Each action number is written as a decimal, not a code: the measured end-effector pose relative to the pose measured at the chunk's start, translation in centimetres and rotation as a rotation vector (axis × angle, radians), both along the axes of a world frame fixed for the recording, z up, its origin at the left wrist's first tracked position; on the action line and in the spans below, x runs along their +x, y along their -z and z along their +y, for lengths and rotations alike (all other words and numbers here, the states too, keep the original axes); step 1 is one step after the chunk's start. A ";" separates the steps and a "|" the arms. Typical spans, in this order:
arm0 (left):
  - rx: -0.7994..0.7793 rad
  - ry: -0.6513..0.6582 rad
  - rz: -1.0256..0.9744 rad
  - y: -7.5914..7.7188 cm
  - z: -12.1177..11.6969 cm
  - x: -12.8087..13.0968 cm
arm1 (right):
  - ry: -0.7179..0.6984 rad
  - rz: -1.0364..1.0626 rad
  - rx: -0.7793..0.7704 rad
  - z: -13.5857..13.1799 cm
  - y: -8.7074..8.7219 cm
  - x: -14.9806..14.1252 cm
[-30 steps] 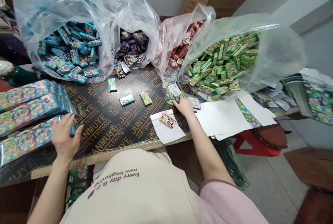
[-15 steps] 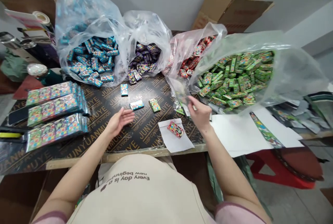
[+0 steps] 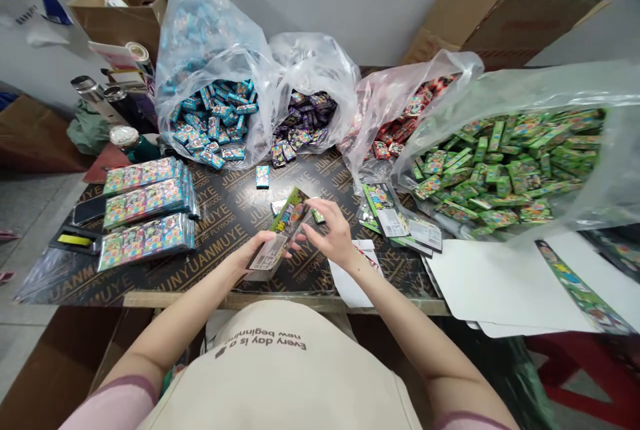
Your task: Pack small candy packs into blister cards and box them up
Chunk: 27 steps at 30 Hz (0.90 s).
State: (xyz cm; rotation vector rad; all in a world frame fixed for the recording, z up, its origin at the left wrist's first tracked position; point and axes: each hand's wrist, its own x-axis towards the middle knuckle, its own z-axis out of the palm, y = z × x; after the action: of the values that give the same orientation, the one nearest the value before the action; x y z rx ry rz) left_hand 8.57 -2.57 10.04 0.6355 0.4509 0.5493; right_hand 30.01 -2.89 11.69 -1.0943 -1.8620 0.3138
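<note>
Over the middle of the dark plywood table (image 3: 220, 217), both my hands hold a long clear packaging pouch (image 3: 280, 233) with a green printed header. My left hand (image 3: 257, 257) grips its lower end from below. My right hand (image 3: 330, 233) pinches its upper side, fingers curled. Under my right wrist lies a white sheet (image 3: 350, 283) with a small red packet (image 3: 369, 258) partly hidden. Loose small packets lie on the table beyond the pouch, one blue (image 3: 263, 177). A pile of empty printed pouches (image 3: 395, 213) sits just right of my right hand.
Clear bags at the back hold small boxes: blue (image 3: 213, 120), purple (image 3: 305, 127), red (image 3: 405, 123), green (image 3: 505, 163). Stacks of filled pouches (image 3: 147, 213) lie at left. White sheets (image 3: 500, 283) cover the right end. Cardboard boxes (image 3: 490, 17) stand behind.
My right hand picked a pouch from the pile at right and brought it to the centre. My left hand left the stacks at left and took hold of the pouch.
</note>
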 end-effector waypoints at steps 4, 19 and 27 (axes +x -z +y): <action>0.121 -0.024 0.143 0.8 -0.3 0.4 | 0.145 0.197 -0.245 1.4 -1.0 -1.3; 0.364 -0.085 0.412 -0.3 -0.8 -0.3 | -0.317 -0.156 -0.448 1.8 -1.7 0.5; 0.473 -0.169 0.632 -0.2 -0.3 0.0 | -0.116 0.123 -0.377 1.3 -0.2 -1.6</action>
State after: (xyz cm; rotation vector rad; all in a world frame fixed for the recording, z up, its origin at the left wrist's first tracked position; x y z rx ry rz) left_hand 8.54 -2.90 10.20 1.2431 0.9897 0.6163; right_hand 28.42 -1.64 11.88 -1.1862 -1.8012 0.8075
